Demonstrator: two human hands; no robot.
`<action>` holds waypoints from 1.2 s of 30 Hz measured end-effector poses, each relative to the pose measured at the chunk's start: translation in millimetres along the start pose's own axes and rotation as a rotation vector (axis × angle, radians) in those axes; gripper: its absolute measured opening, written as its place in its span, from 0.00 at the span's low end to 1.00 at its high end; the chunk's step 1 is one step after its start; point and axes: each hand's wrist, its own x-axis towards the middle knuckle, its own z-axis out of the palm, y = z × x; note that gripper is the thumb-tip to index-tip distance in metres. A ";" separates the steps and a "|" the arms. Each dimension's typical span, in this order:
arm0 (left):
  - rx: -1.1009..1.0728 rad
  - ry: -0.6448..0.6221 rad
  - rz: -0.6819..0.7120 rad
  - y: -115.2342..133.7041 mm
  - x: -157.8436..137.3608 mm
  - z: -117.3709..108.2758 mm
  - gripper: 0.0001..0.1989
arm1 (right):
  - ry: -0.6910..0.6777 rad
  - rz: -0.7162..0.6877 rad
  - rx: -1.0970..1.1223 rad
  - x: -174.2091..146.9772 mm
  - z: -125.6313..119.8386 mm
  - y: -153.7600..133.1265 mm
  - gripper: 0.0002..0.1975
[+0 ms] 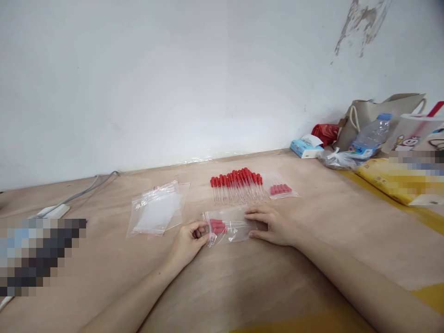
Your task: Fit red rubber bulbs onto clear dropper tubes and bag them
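A clear zip-lock bag (239, 223) with several red-bulbed droppers (217, 226) inside lies sideways between my hands, low over the table. My left hand (190, 238) pinches its left, zip end, close to the red bulbs. At the opposite end, my right hand (272, 225) holds the bag between thumb and fingers, which sit at its lower and upper edges. Just beyond, loose droppers (237, 180) with red bulbs and clear stems lie in a row, bulbs facing the wall. Beside them is another filled bag (281, 188). Flat clear bags (157, 210) are stacked to the left.
Along the right stand a tissue pack (305, 147), a plastic bottle (373, 134), a cup (412, 132), a grey bag (388, 104) and a yellow packet (385, 180). On the left, a cable (83, 192) runs to a white power strip (53, 212). A wall closes off the back.
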 end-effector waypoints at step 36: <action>-0.357 0.063 -0.196 10.1 167.8 22.1 0.15 | -0.016 -0.020 -0.031 1.2 -0.4 1.8 0.22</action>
